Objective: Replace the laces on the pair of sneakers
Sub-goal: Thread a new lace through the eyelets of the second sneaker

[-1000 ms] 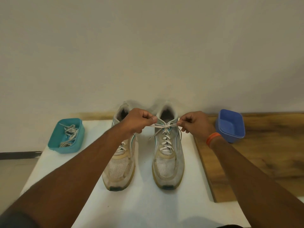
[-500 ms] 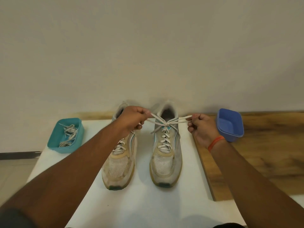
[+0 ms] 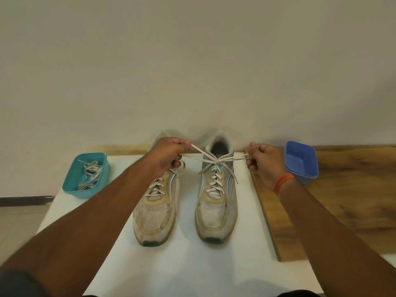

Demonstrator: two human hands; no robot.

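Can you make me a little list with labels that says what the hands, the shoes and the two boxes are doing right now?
left hand: pinches one loop of the lace
right hand: pinches the other loop, pulled out sideways
right shoe: laced, bow knot being tightened at its top
left shoe: laced, top hidden behind the left hand
teal box: holds a heap of loose laces
blue box: shows nothing inside, sits on the wooden board
white table: both shoes stand on it, toes toward the person

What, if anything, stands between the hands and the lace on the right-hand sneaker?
Nothing visible does. The left hand and right hand each already pinch a loop of the lace, pulled out sideways from the knot on the right-hand sneaker.
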